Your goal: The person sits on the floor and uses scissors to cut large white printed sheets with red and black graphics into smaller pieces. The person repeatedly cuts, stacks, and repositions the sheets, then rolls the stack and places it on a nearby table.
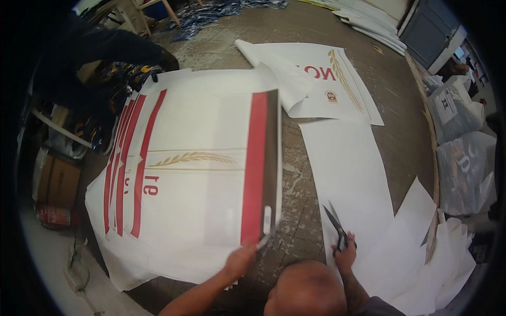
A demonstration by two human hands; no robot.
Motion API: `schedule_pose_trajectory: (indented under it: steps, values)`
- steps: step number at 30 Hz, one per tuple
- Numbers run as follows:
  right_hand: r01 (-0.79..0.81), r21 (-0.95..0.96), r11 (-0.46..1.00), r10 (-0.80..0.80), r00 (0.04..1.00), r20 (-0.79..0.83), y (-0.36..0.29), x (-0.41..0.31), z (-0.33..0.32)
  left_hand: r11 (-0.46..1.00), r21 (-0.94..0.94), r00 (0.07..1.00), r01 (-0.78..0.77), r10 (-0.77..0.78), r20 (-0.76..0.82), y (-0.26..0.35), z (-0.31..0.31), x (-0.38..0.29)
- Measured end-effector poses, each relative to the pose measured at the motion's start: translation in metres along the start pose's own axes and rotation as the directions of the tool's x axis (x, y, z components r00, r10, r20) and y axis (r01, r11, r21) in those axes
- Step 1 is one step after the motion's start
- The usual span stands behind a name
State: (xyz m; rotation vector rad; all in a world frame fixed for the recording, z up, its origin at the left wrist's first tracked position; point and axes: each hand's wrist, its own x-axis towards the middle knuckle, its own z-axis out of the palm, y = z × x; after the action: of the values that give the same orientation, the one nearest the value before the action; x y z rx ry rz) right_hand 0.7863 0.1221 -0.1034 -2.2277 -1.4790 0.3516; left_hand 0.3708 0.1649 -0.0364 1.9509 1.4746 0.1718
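Note:
Neither of my hands can be made out. Before me lies a thick stack of large white printed sheets (182,118) with red bands and gold wheat-ear prints. Close in at the bottom is another person's bare head (312,290), between that person's two forearms. One of their hands (243,256) grips the stack's near right corner, by a dark band on the top sheet. The other hand (345,252) holds black-handled scissors (336,223), blades apart, over a plain white sheet (348,158). Beyond it, a partly curled printed sheet (336,91) bears red lettering.
A dark sleeve (118,47) reaches in at upper left; its hand is unclear. Filled plastic bags (466,170) stand along the right. Loose white sheets (435,272) gather at lower right. A cardboard box (57,179) stands at left. Dark packets (221,15) lie at the back.

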Motion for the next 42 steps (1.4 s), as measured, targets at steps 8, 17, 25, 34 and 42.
schedule_pose_trajectory:
  steps: [8,17,25,34,42]
  values:
    - [-0.309,-0.005,0.951,0.300,0.926,-0.230,0.067,-0.004,-0.057,0.930,0.230,0.901,0.288,-0.344,0.265,0.015,-0.077,0.053]
    - [-0.142,0.500,0.854,0.090,0.988,0.126,-0.159,0.241,0.063,0.998,0.031,0.963,0.052,-0.058,0.264,0.059,0.028,0.166]
    - [-0.125,0.481,0.868,0.139,0.990,0.007,-0.309,0.411,0.173,0.984,0.117,0.941,0.133,-0.163,0.297,0.062,0.037,0.183]
    - [-0.209,0.854,0.477,0.230,0.967,0.108,-0.330,0.501,0.234,0.982,0.078,0.908,0.170,-0.186,0.375,0.064,0.025,0.192]
    - [0.358,0.728,0.585,-0.298,0.930,-0.217,-0.390,0.417,0.098,0.989,0.060,0.929,0.137,-0.150,0.339,0.062,0.029,0.188]
